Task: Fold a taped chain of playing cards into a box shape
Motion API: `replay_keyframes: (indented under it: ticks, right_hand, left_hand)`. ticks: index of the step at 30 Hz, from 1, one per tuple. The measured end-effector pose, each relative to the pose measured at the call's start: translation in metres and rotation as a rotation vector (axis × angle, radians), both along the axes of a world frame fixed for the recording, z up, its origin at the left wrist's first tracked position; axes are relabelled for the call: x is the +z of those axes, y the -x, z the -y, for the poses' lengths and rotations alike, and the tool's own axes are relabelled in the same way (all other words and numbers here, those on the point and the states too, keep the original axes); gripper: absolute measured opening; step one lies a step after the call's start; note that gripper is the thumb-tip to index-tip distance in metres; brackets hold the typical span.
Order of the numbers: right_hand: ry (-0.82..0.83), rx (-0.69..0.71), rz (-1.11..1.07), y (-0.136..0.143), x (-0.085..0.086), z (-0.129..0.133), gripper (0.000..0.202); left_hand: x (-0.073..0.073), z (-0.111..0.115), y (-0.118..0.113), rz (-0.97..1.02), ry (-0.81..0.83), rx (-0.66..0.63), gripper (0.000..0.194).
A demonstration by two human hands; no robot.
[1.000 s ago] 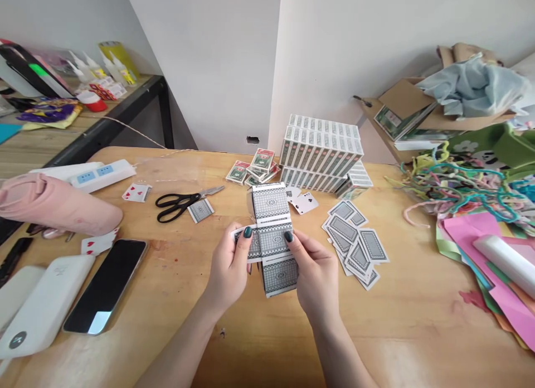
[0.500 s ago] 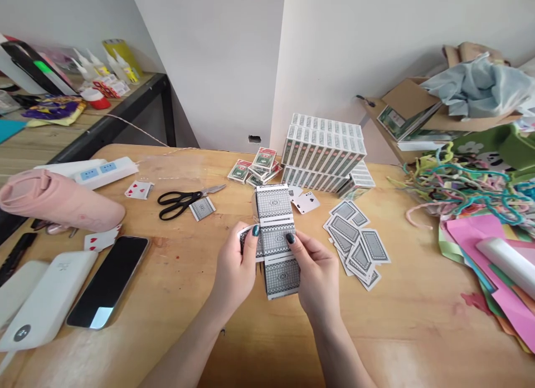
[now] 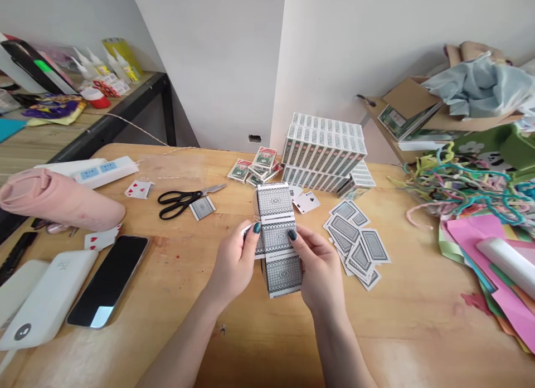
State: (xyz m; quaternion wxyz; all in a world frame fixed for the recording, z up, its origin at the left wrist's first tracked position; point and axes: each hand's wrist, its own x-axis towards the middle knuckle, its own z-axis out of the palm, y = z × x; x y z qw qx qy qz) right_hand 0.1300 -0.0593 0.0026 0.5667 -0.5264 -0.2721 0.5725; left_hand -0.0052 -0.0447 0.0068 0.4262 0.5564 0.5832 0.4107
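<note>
Between my hands is a column of joined, folded playing cards (image 3: 284,273), their grey patterned backs facing up. My left hand (image 3: 236,260) grips a card sticking out at the column's left side, thumb on top. My right hand (image 3: 320,268) pinches the middle of the column from the right, thumb pressed on the card back. Fingers beneath the cards are hidden. Just beyond the column lie face-up cards (image 3: 307,202). To the right, loose playing cards (image 3: 351,237) lie face down in a spread pile. A folded card (image 3: 203,208) rests beside black-handled scissors (image 3: 181,201).
Stacked card boxes (image 3: 324,148) stand at the back, with a few loose card packs (image 3: 263,159) beside them. A phone (image 3: 109,282), white power bank (image 3: 48,301), pink roll (image 3: 62,201) and power strip (image 3: 106,170) are left. Pipe cleaners (image 3: 472,182) and coloured paper (image 3: 485,254) lie right.
Both hands and the card column have shifted slightly right. My left hand's fingers have closed in nearer the column, covering more of the side card.
</note>
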Motion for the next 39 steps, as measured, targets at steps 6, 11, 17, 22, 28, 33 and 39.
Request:
replay_keyframes:
  ticks: [6,11,17,22,28,33,39]
  right_hand:
    - [0.031,-0.001,-0.127,-0.001,0.0,-0.004,0.028]
    - [0.09,0.031,-0.227,-0.004,0.003,-0.008,0.026]
    - [0.081,-0.059,-0.244,-0.003,0.005,-0.013,0.027]
    - [0.059,0.015,-0.16,-0.003,-0.001,-0.012,0.027]
    - [0.098,0.038,-0.107,-0.007,-0.001,-0.011,0.029]
    - [0.084,0.052,-0.044,-0.005,0.002,-0.01,0.024]
    - [0.047,0.23,-0.002,-0.002,-0.001,-0.008,0.028]
  left_hand:
    - [-0.006,-0.002,0.005,-0.094,-0.016,-0.009,0.035]
    - [-0.008,-0.001,0.007,-0.074,-0.002,-0.024,0.035]
    - [-0.009,0.0,0.005,-0.035,-0.016,-0.028,0.032]
    - [-0.011,0.001,0.001,0.014,-0.017,-0.016,0.03]
    - [-0.002,-0.001,0.002,-0.034,0.0,-0.073,0.031]
    - [0.0,-0.001,0.001,-0.026,0.003,-0.088,0.033]
    - [-0.004,0.002,0.0,0.061,0.064,-0.102,0.036]
